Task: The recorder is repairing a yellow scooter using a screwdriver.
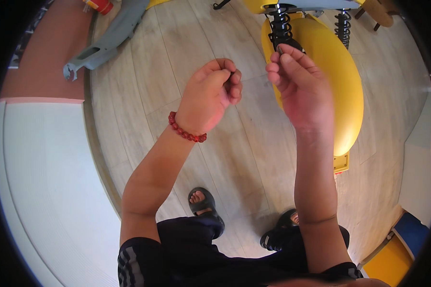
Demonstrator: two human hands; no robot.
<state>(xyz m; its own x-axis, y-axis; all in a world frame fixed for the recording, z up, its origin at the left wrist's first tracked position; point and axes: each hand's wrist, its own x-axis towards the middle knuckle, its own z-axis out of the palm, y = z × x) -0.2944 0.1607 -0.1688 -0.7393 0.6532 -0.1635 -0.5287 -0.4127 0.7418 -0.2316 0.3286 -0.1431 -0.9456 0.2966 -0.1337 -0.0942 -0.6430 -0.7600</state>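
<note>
Pinching a small dark piece (280, 49) between closed thumb and forefinger, the right hand (306, 91) overlaps a curved yellow panel (345, 81), fingertips just below a black coil spring (281, 26) in view. The left hand (206, 95) curls its fingers toward the thumb around a shadowed gap; whether they grip something, I cannot tell. Wood-plank floor (254, 158) shows between both forearms, reaching leftward to the curved edge of a white surface (48, 182).

Apparent workshop, yellow fender (347, 91), coil springs (281, 25)
</note>
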